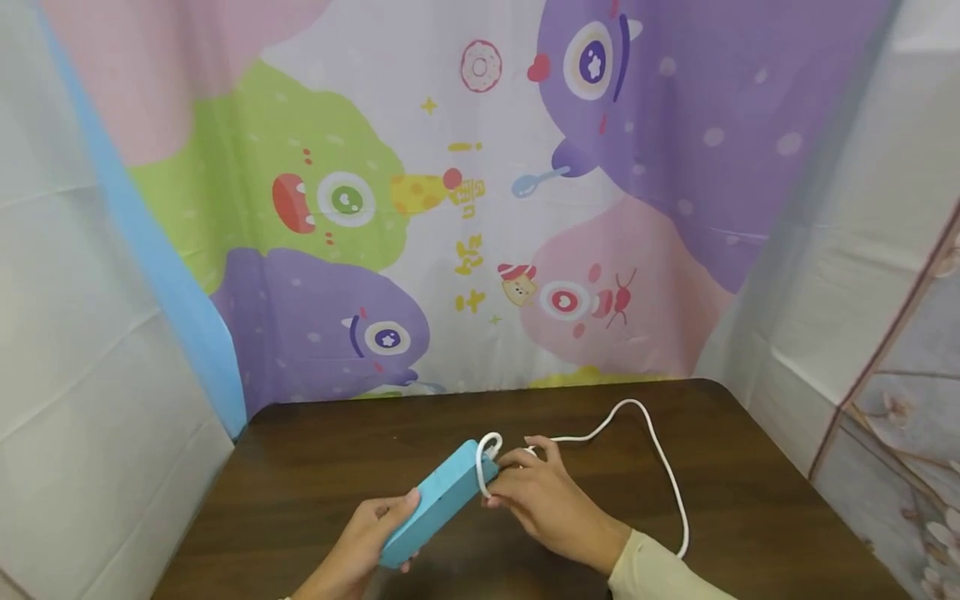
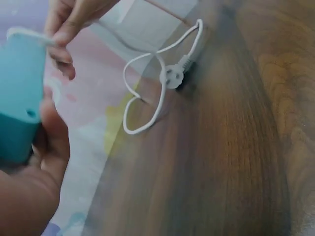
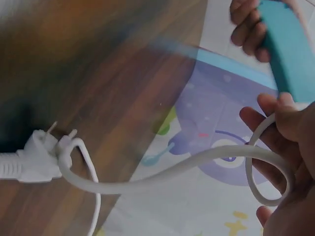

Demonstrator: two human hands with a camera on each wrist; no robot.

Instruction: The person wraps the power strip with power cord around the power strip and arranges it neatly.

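between curled left fingers (image 1: 397, 511) lies the blue block (image 1: 442, 506), right fingers (image 1: 519, 483) pinching white cord (image 1: 480, 468)

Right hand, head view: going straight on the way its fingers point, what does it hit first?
Probably the corded end of the blue block, just past the white cord the right hand pinches. Depth is unclear, so it might slip by.

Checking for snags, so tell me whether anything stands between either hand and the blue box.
Nothing visible separates the left hand from the blue box it grips. At the box's far end, a loop of white cord lies between it and the right hand, which holds the cord.
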